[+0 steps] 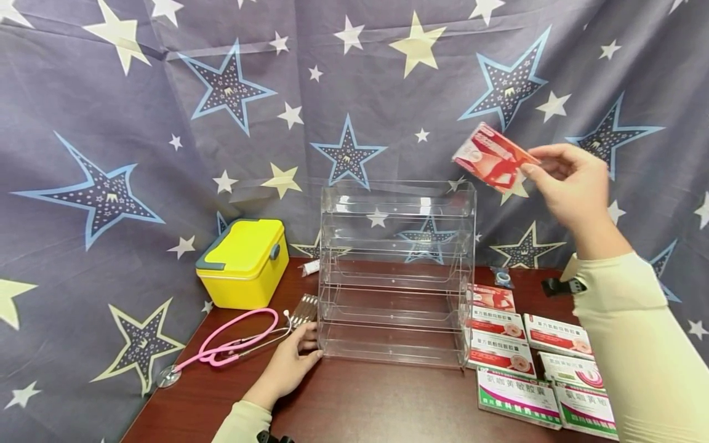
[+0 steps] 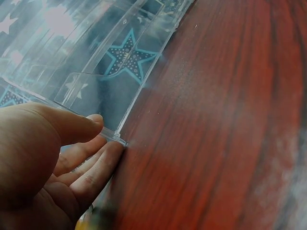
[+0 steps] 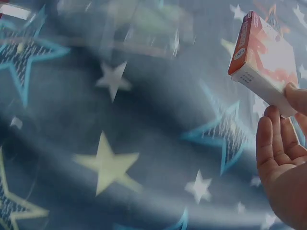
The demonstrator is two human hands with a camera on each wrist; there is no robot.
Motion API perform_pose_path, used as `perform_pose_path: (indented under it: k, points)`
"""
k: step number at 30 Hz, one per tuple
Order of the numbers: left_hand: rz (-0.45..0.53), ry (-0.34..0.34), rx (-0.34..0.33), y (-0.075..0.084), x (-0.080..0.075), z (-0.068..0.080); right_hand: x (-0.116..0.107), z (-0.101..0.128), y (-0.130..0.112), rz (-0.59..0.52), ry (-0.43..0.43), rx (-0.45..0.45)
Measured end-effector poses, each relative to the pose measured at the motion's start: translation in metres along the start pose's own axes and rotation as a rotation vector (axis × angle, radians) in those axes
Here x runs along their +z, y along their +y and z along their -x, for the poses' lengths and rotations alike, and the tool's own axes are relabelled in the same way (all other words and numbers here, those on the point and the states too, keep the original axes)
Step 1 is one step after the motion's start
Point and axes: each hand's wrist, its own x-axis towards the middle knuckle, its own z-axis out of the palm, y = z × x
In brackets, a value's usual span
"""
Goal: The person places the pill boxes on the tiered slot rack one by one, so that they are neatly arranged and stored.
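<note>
Red-and-white flat cardboard medicine box (image 1: 492,157) pinched in right hand (image 1: 573,184), up in air above clear acrylic tiered rack (image 1: 396,271) w/ left hand (image 1: 290,363) fingers straight vs. its lower-left corner on dark wood surface (image 1: 360,400).

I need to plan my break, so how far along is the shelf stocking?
Barely begun. Every tier of the clear rack looks bare. In hand: the right hand holds one red box up above the rack's top right corner, while the left hand steadies its lower left corner. Left: the medicine boxes lying on the table to the rack's right.
</note>
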Motion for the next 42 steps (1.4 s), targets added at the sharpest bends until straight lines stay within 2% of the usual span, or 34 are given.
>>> perform_pose_path:
  k: [6, 13, 17, 21, 27, 42]
  points:
    - [-0.008, 0.004, 0.007, -0.002, -0.001, 0.0, 0.056, -0.012, -0.026, -0.004, -0.11, -0.061]
    - [0.016, -0.01, 0.023, -0.002, -0.001, 0.001, 0.112, -0.019, -0.036, 0.135, -0.236, -0.098]
    - [0.003, -0.012, 0.028, -0.003, -0.002, 0.002, 0.137, -0.019, -0.037, 0.208, -0.314, -0.063]
    - [-0.01, -0.008, 0.025, -0.003, -0.003, 0.001, 0.159, -0.018, -0.036, 0.219, -0.374, -0.013]
    - [0.009, -0.006, 0.022, -0.002, -0.002, 0.002, 0.184, -0.013, -0.03, 0.193, -0.411, 0.035]
    - [-0.007, -0.004, 0.009, -0.002, -0.001, 0.0, 0.217, -0.004, -0.041, 0.157, -0.462, 0.003]
